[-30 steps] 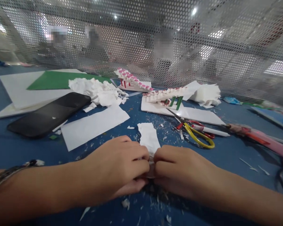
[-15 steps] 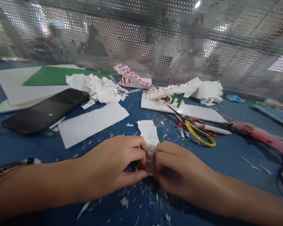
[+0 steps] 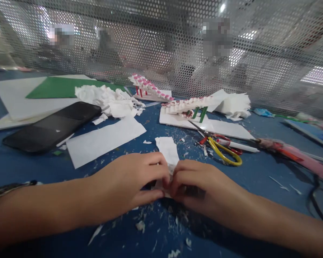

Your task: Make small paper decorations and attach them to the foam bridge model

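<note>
White paper strip [image 3: 167,147]'s on the blue counter [image 3: 254,179], btwn L hand [image 3: 140,177] & R hand [image 3: 200,179], both w/ a narrow grip pinching its near end. That end looks scrunched, far end's flatter, so prob part-worked imo, rest left. Pink-dotted model [image 3: 150,86] & green-legged model [image 3: 185,105] behind look mostly built tbh.

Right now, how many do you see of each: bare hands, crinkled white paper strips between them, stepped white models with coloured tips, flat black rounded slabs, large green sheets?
Bare left hand and bare right hand: 2
Crinkled white paper strip between them: 1
Pink-tipped stepped white model and dark-red-tipped model: 2
Flat black rounded slab: 1
Large green sheet: 1
Total: 7
</note>
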`<state>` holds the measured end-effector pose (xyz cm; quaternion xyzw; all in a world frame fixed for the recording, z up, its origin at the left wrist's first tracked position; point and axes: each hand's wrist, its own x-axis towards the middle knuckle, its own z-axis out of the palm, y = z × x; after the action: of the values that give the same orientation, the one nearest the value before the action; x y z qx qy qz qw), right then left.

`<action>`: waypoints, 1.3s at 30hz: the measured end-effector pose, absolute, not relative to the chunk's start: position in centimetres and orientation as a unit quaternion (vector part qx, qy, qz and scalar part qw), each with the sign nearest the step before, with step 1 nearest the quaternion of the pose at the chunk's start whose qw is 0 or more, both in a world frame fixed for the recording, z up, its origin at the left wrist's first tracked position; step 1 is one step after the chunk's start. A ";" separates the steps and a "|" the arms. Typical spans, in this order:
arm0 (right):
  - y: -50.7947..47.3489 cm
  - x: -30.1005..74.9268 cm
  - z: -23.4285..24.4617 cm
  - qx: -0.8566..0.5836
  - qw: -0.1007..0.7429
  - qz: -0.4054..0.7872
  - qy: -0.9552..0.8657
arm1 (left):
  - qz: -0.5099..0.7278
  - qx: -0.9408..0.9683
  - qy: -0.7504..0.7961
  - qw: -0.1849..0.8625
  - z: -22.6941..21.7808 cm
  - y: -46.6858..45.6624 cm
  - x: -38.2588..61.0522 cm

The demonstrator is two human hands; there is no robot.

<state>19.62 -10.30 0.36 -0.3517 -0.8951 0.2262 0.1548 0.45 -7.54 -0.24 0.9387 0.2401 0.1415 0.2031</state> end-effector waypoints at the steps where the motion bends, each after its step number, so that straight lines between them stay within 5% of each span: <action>1: -10.3 19.7 0.6 -0.347 0.145 0.227 -0.898 | 0.142 0.951 0.210 0.176 -0.2 -7.5 0.4; 7: -10.1 20.0 1.4 -0.340 0.106 0.224 -0.907 | 0.135 0.983 0.121 0.037 0.0 -7.0 0.1; 18: -9.9 20.0 1.5 -0.339 0.097 0.207 -0.912 | 0.139 0.951 0.234 0.148 -0.2 -7.4 0.7; 31: -10.5 19.7 1.5 -0.354 0.075 0.138 -0.922 | 0.221 0.964 0.145 -0.012 -1.2 -7.5 1.0; 39: -10.6 19.6 1.8 -0.347 0.098 0.053 -0.931 | 0.170 0.954 0.201 0.141 -0.5 -7.2 0.9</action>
<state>19.55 -10.55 1.75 -0.3473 -0.9311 0.0535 0.0983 0.87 -7.24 -0.48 0.9543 0.2011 0.1697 0.1413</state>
